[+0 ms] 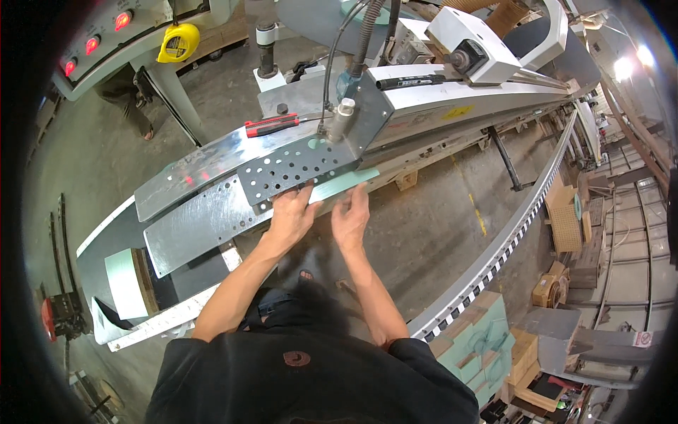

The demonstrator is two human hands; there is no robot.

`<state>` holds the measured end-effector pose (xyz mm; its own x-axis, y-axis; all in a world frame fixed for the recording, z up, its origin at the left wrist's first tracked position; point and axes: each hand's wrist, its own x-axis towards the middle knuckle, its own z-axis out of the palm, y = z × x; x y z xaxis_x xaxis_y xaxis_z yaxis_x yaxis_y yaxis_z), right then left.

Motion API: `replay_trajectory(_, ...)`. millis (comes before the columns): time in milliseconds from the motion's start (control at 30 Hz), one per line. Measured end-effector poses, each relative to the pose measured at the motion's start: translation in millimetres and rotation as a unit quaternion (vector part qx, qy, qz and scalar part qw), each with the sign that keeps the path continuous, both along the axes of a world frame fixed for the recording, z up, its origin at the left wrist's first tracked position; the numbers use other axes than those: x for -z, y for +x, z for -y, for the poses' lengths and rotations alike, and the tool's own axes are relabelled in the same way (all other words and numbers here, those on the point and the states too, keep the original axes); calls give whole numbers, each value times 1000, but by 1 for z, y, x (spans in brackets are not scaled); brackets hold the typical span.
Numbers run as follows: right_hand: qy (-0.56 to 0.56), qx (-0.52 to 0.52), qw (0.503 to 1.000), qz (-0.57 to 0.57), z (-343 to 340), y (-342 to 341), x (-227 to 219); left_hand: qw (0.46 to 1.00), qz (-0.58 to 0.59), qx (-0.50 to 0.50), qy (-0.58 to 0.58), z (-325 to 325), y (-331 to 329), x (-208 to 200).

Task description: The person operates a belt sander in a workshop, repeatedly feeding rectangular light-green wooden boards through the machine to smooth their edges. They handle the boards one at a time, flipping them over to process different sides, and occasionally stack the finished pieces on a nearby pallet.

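Note:
A narrow pale green strip (347,184) lies along the near side of the machine, its left end passing by the dark perforated plate (293,168). My left hand (292,214) is closed at that left end, fingers curled against the plate's near edge and partly hidden. Close to the strip's right end, my right hand (351,218) has its fingers bent together with the tips at the near edge; its grip there is only partly visible. Left of the perforated plate extends a long brushed metal plate (191,230).
A red-and-black utility knife (272,126) rests on the metal cover behind the plate. A black marker (409,82) lies on the white beam. A stack of pale green pieces (127,284) sits at the left. One curved rail (494,265) sweeps along the right; a yellow tape measure (178,44) hangs upper left.

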<state>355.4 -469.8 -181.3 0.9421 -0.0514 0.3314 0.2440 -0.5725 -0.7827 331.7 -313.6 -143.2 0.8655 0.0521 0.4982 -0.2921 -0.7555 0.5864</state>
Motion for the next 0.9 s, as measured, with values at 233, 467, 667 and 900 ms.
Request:
replay_trajectory(233,-6,-1,999,32,53,47,15,994,-106,0,-40,36,39,20)
replay_trajectory(467,150,-9,988,-28,40,-27,32,990,92,69,-87,-63,-113,-55)
replay_trajectory(667,103,-70,988,-87,-10,-90,58,901,25,-421,104,-263,-262,-70)
replay_trajectory(900,95,-175,975,-98,-87,-124,31,781,-368,-502,52,-333,-343,-32)
